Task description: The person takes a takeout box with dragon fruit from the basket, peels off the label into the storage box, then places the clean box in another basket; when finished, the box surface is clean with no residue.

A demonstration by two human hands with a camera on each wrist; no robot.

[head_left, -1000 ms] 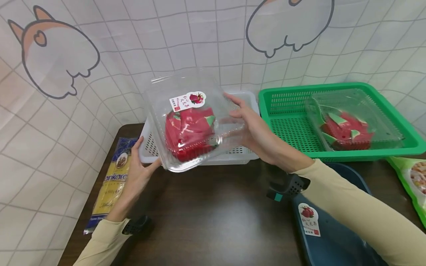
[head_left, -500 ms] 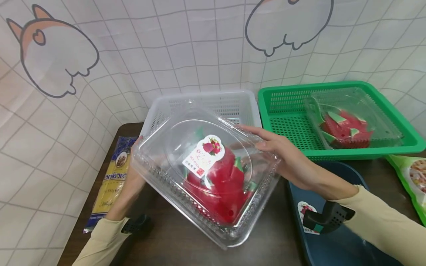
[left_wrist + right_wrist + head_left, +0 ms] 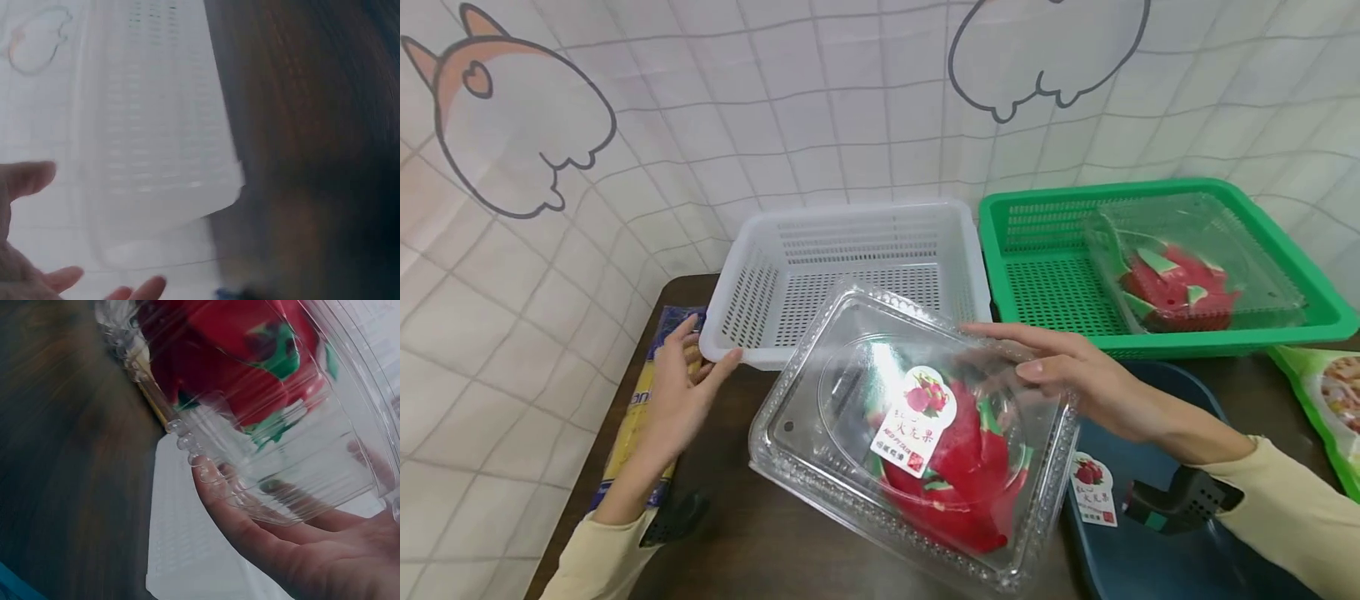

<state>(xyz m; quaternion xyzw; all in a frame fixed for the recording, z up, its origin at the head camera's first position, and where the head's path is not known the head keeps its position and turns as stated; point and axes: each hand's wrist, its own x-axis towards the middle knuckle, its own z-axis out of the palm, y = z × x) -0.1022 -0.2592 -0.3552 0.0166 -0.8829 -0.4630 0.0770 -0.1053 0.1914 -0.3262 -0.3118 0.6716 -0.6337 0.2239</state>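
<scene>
Left hand (image 3: pixel 681 398), fingers loosely spread, is just beside the white basket (image 3: pixel 763 358); surface (image 3: pixel 730 425) shows between it and, rightward, the clear box (image 3: pixel 917 442) gripped by the right hand (image 3: pixel 1086 383).

Head view faces forward, down; close wrist views look past left hand (image 3: pixel 681 390) and right hand (image 3: pixel 1078 375), sharing the far white basket (image 3: pixel 853 279).

Back from the left hand (image 3: pixel 677 400) and its bare fingers (image 3: pixel 679 337), a pale-yellow left sleeve (image 3: pixel 597 550) meets a black left wrist camera (image 3: pixel 677 518); back from the right hand (image 3: pixel 1093 387) and its fingertips, a matching right sleeve (image 3: pixel 1288 510) meets a black right wrist camera (image 3: pixel 1180 500), teal-marked and dotted with holes.
</scene>
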